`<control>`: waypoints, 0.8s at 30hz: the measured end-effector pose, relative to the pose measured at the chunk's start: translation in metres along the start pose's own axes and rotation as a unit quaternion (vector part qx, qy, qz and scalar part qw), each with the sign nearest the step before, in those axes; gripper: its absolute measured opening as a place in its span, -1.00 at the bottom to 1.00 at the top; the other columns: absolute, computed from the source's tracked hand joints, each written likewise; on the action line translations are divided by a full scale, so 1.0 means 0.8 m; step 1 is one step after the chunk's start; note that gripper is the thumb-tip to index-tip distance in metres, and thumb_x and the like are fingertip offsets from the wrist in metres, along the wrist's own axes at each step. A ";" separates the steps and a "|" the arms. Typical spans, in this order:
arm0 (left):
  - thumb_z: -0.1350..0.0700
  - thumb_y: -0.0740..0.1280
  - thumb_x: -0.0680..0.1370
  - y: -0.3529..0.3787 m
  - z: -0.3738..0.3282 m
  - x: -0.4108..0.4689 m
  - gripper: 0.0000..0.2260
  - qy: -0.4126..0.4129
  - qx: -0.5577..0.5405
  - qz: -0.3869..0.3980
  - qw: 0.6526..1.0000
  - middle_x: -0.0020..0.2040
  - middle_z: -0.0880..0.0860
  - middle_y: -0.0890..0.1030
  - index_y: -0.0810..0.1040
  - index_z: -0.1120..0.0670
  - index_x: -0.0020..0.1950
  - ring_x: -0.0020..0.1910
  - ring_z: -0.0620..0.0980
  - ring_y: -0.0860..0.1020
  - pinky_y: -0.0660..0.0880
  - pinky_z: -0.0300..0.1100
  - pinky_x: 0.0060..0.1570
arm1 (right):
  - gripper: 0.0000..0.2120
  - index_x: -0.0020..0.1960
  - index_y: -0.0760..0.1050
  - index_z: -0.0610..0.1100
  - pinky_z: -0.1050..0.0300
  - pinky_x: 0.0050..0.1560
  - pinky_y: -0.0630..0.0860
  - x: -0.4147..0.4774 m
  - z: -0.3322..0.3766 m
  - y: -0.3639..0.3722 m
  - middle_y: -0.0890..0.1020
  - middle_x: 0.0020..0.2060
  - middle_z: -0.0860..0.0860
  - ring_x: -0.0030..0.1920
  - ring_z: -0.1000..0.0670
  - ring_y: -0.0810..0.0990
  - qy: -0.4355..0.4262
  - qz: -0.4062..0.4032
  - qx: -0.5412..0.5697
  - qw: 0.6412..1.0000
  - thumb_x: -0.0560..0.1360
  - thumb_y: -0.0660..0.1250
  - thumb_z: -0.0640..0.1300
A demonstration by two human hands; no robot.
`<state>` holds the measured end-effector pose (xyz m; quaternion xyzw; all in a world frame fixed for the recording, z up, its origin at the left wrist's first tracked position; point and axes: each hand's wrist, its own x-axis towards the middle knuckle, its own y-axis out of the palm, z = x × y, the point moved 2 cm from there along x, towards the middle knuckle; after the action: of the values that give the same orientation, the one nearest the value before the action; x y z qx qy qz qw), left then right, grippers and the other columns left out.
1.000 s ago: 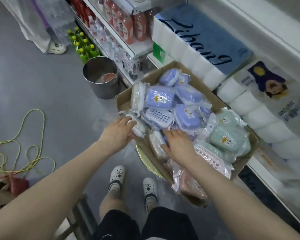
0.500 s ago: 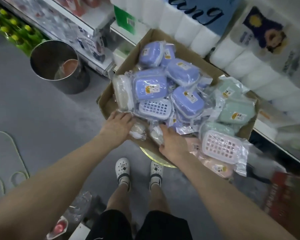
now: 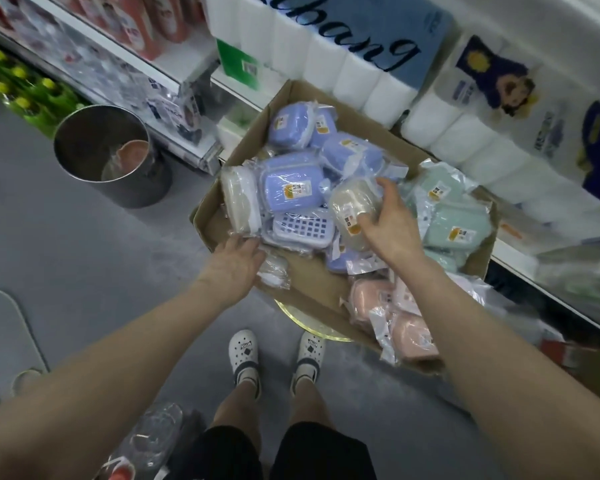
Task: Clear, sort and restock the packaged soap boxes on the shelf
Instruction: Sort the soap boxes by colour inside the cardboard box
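White clogs (image 3: 245,355) on grey floor, black shorts above them at the lower edge. Cardboard box (image 3: 205,220) just ahead of the feet, propped on something round and yellow-rimmed (mostly hidden under it). Left hand (image 3: 234,263) lay at the box's near-left corner, fingers fairly straight and loosely spread, tips touching a small clear-wrapped packet (image 3: 274,270) on the box floor. Right hand (image 3: 390,226) was raised over the middle of the pile, fingers and thumb curled round a beige soap box (image 3: 352,202) in clear film, orange sticker facing up. A second beige one (image 3: 239,199) stood on edge against the left wall. Purple soap boxes (image 3: 288,183) filled the middle and far-left part, green soap boxes (image 3: 454,230) the right side, pink soap boxes (image 3: 409,330) the near-right corner, spilling over the rim. Left of the box, a metal bucket (image 3: 94,140) on the floor. Beyond, toilet-paper packs (image 3: 361,74) on the low shelf, touching the box's far edge; green bottles (image 3: 21,91) far left.
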<state>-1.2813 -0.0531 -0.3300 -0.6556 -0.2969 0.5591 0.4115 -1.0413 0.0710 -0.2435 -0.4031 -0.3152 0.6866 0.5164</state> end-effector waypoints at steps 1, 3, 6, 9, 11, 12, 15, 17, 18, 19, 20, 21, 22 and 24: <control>-0.06 0.23 0.56 0.001 -0.005 0.002 -0.54 -0.012 -0.006 0.011 1.000 0.45 0.08 0.25 0.29 -0.02 0.45 0.43 0.25 0.22 0.30 0.14 0.36 | -0.38 0.54 0.17 -0.06 -0.07 0.26 0.37 0.004 -0.006 0.005 0.43 0.35 -0.21 0.28 -0.26 0.44 -0.008 -0.016 -0.026 1.000 0.51 0.25 -0.13; -0.19 0.21 0.57 -0.002 -0.014 0.007 -0.49 -0.039 -0.024 0.019 0.999 0.50 0.04 0.21 0.20 -0.12 0.49 0.45 0.30 0.18 0.22 0.23 0.38 | -0.39 0.54 0.21 -0.05 -0.14 0.35 0.31 0.005 -0.013 0.013 0.35 0.40 -0.26 0.33 -0.31 0.37 -0.038 -0.062 -0.074 0.995 0.50 0.20 -0.24; -0.42 0.11 0.47 -0.004 -0.030 0.015 -0.39 -0.088 -0.021 0.021 0.996 0.46 0.04 0.26 0.21 -0.17 0.45 0.40 0.32 0.25 0.24 0.29 0.31 | -0.47 0.45 0.37 -0.06 -0.24 0.34 0.32 0.001 -0.017 0.026 0.34 0.40 -0.32 0.34 -0.35 0.36 -0.099 -0.089 -0.135 0.982 0.49 0.22 -0.30; -0.50 0.11 0.40 -0.005 -0.054 0.026 -0.28 -0.161 0.004 0.028 0.987 0.35 0.11 0.33 0.30 -0.06 0.38 0.31 0.37 0.28 0.29 0.31 0.21 | -0.46 0.48 0.31 -0.09 -0.25 0.36 0.30 -0.003 -0.023 0.040 0.34 0.41 -0.31 0.41 -0.32 0.32 -0.125 -0.079 -0.208 0.967 0.56 0.24 0.08; -0.42 0.17 0.44 -0.008 -0.072 0.031 -0.34 -0.206 0.008 0.030 0.978 0.32 0.13 0.33 0.30 -0.01 0.37 0.32 0.42 0.24 0.29 0.31 0.18 | -0.23 0.52 0.21 -0.07 -0.24 0.38 0.26 -0.002 -0.031 0.045 0.29 0.46 -0.28 0.46 -0.31 0.26 -0.132 -0.041 -0.254 0.957 0.44 0.32 0.27; -0.35 0.19 0.47 -0.009 -0.078 0.032 -0.38 -0.223 0.005 0.031 0.974 0.32 0.14 0.32 0.29 0.01 0.38 0.34 0.43 0.22 0.28 0.32 0.18 | -0.15 0.53 0.19 -0.05 -0.23 0.37 0.26 -0.001 -0.034 0.045 0.28 0.46 -0.27 0.45 -0.31 0.26 -0.137 -0.035 -0.266 0.954 0.39 0.37 0.29; -0.24 0.21 0.49 -0.017 -0.089 0.033 -0.42 -0.237 -0.034 0.014 0.971 0.37 0.16 0.26 0.23 0.00 0.43 0.37 0.43 0.19 0.25 0.32 0.24 | -0.13 0.53 0.20 -0.05 -0.22 0.30 0.30 0.004 -0.037 0.035 0.33 0.40 -0.25 0.36 -0.31 0.33 -0.147 -0.040 -0.258 0.954 0.34 0.44 0.21; -0.26 0.23 0.47 -0.027 -0.093 0.027 -0.39 -0.220 -0.059 0.009 0.974 0.44 0.16 0.21 0.22 -0.04 0.44 0.38 0.39 0.21 0.26 0.27 0.29 | -0.15 0.53 0.21 -0.05 -0.22 0.29 0.31 0.008 -0.039 0.023 0.34 0.39 -0.24 0.32 -0.31 0.35 -0.142 -0.032 -0.229 0.962 0.34 0.42 0.18; -0.29 0.21 0.47 -0.030 -0.094 0.023 -0.39 -0.212 -0.070 0.008 0.975 0.45 0.15 0.21 0.23 -0.05 0.44 0.37 0.36 0.23 0.28 0.24 0.30 | -0.16 0.53 0.21 -0.05 -0.22 0.28 0.32 0.008 -0.041 0.017 0.34 0.39 -0.24 0.31 -0.31 0.35 -0.140 -0.027 -0.213 0.967 0.34 0.41 0.17; -0.34 0.19 0.47 -0.033 -0.094 0.018 -0.39 -0.201 -0.078 0.008 0.976 0.44 0.13 0.23 0.26 -0.06 0.42 0.36 0.33 0.26 0.32 0.21 0.31 | -0.17 0.53 0.21 -0.05 -0.22 0.26 0.33 0.008 -0.043 0.010 0.33 0.39 -0.25 0.31 -0.31 0.35 -0.142 -0.023 -0.199 0.969 0.35 0.39 0.17; -0.41 0.15 0.45 -0.036 -0.094 0.013 -0.37 -0.190 -0.083 0.007 0.978 0.43 0.12 0.25 0.29 -0.07 0.40 0.34 0.30 0.29 0.35 0.19 0.30 | -0.18 0.54 0.19 -0.06 -0.22 0.26 0.34 0.008 -0.047 0.003 0.33 0.40 -0.25 0.32 -0.30 0.35 -0.145 -0.018 -0.189 0.971 0.36 0.36 0.17; -0.46 0.12 0.42 -0.038 -0.093 0.007 -0.34 -0.178 -0.089 0.007 0.980 0.41 0.12 0.27 0.30 -0.09 0.38 0.33 0.28 0.32 0.37 0.17 0.28 | -0.18 0.54 0.18 -0.05 -0.22 0.26 0.34 0.008 -0.050 -0.004 0.32 0.41 -0.25 0.34 -0.30 0.34 -0.150 -0.012 -0.183 0.972 0.37 0.34 0.18; -0.49 0.12 0.40 -0.039 -0.093 0.002 -0.31 -0.164 -0.094 0.006 0.982 0.40 0.11 0.27 0.30 -0.10 0.38 0.32 0.26 0.32 0.37 0.16 0.28 | -0.18 0.55 0.17 -0.05 -0.22 0.27 0.34 0.008 -0.054 -0.011 0.31 0.42 -0.25 0.35 -0.29 0.33 -0.157 -0.008 -0.180 0.971 0.38 0.34 0.18; -0.48 0.21 0.37 -0.041 -0.096 -0.004 -0.26 -0.138 -0.091 0.007 0.986 0.40 0.11 0.27 0.23 -0.10 0.42 0.32 0.24 0.33 0.37 0.14 0.30 | -0.18 0.55 0.15 -0.03 -0.21 0.28 0.34 0.007 -0.059 -0.019 0.30 0.43 -0.24 0.37 -0.28 0.31 -0.175 0.002 -0.179 0.968 0.39 0.36 0.17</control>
<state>-1.2046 -0.0560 -0.2973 -0.6088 -0.3959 0.6177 0.3019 -0.9937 0.0814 -0.2545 -0.3633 -0.5176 0.6796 0.3717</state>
